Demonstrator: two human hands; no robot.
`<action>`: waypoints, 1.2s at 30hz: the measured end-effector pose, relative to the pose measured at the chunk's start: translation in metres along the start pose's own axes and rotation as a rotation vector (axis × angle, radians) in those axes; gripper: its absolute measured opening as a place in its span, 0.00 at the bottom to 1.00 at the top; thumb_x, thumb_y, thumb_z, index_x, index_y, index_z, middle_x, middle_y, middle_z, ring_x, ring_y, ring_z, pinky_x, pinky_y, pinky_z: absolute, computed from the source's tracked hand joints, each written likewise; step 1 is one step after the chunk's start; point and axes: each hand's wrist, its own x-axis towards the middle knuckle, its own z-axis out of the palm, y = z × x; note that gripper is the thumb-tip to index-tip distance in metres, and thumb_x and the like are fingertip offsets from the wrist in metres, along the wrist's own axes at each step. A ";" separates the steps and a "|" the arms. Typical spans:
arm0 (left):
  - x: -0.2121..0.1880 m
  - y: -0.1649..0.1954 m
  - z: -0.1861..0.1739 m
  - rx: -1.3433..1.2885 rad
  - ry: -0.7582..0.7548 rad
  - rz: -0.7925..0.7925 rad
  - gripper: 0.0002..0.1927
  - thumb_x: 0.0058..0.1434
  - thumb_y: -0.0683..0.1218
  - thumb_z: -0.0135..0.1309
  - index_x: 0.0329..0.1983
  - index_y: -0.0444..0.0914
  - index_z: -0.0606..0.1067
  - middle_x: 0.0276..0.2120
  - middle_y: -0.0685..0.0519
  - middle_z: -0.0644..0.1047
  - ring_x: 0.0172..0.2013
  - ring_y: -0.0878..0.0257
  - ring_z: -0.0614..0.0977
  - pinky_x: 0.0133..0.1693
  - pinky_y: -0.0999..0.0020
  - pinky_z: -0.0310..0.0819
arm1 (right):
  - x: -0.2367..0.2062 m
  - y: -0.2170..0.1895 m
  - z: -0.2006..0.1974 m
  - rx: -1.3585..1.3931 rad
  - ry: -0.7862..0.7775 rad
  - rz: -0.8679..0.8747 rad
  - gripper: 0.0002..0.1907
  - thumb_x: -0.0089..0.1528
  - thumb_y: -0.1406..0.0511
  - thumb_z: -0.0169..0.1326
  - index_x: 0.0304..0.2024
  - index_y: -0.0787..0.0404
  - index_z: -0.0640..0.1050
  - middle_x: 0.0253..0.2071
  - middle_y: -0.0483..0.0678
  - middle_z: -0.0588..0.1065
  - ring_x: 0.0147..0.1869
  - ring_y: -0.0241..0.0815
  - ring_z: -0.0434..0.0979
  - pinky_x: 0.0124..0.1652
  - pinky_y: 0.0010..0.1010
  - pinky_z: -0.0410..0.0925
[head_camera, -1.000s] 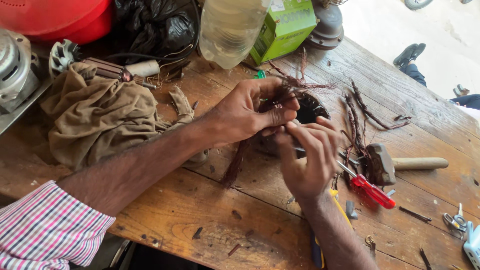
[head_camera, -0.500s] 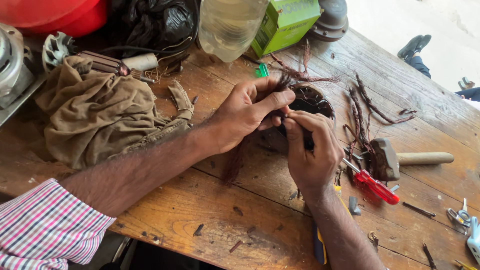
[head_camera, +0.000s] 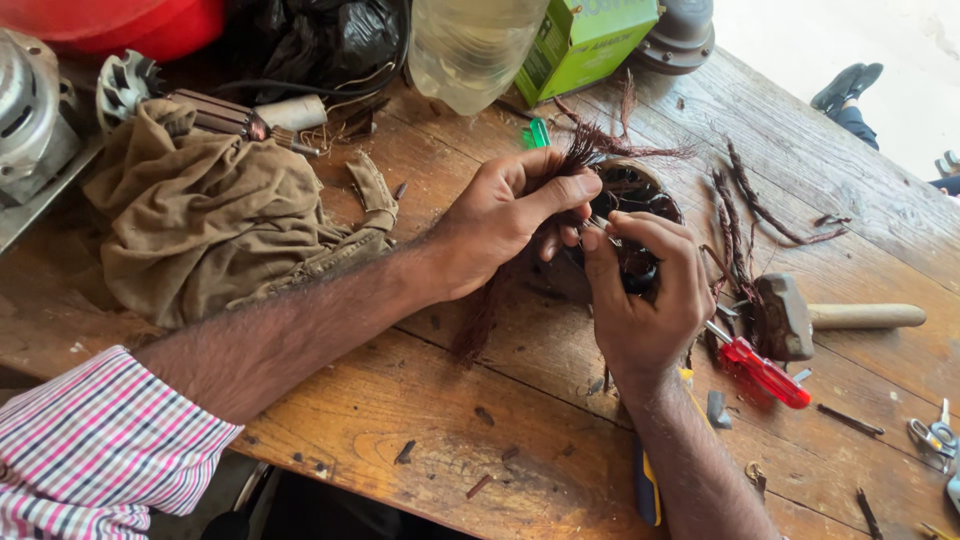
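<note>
**Copper-wound motor stator, gripped between both hands at centre frame**

Copper-wound round dark motor stator (head_camera: 640, 205) sits on the worn wooden workbench (head_camera: 420, 440) just right of centre, mostly hidden by my hands. My left hand (head_camera: 505, 215) is closed over its near rim, thumb pressed across a tuft of reddish-brown copper wire strands (head_camera: 580, 150) that fans upward; as I judge it, that grip steadies the body and keeps loose wire out of the way. My right hand (head_camera: 645, 300) is curled tight, fingertips pinching something thin at the winding; what exactly, I cannot tell.

Pulled wire bundles (head_camera: 735, 215) lie just right of the stator. A red-handled screwdriver (head_camera: 765, 372) and a wooden-handled hammer (head_camera: 810, 318) rest at right, close to the right hand, probably kept within reach. A crumpled olive-brown cloth (head_camera: 215, 215) fills the left of the frame, a clear plastic bottle (head_camera: 470, 45) and green cardboard box (head_camera: 585, 40) stand at the top edge.
</note>
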 end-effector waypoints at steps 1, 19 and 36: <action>0.000 0.000 0.000 -0.024 0.012 -0.011 0.12 0.69 0.51 0.56 0.43 0.37 0.74 0.34 0.56 0.77 0.33 0.70 0.79 0.30 0.75 0.73 | 0.000 0.000 -0.001 0.003 -0.002 0.008 0.13 0.67 0.71 0.70 0.49 0.64 0.78 0.49 0.53 0.80 0.49 0.43 0.83 0.50 0.29 0.75; 0.002 0.001 0.001 -0.059 0.013 -0.039 0.12 0.68 0.50 0.56 0.43 0.36 0.74 0.34 0.55 0.77 0.33 0.68 0.79 0.31 0.73 0.74 | -0.002 -0.001 -0.001 0.081 -0.008 0.109 0.26 0.65 0.72 0.68 0.61 0.69 0.70 0.50 0.53 0.78 0.51 0.41 0.82 0.53 0.29 0.75; -0.001 0.002 0.004 0.018 0.004 -0.004 0.11 0.68 0.50 0.56 0.44 0.37 0.75 0.34 0.57 0.77 0.33 0.71 0.79 0.31 0.75 0.74 | -0.007 0.001 0.001 -0.006 -0.002 0.152 0.19 0.66 0.70 0.66 0.57 0.67 0.74 0.41 0.50 0.80 0.44 0.35 0.81 0.45 0.25 0.71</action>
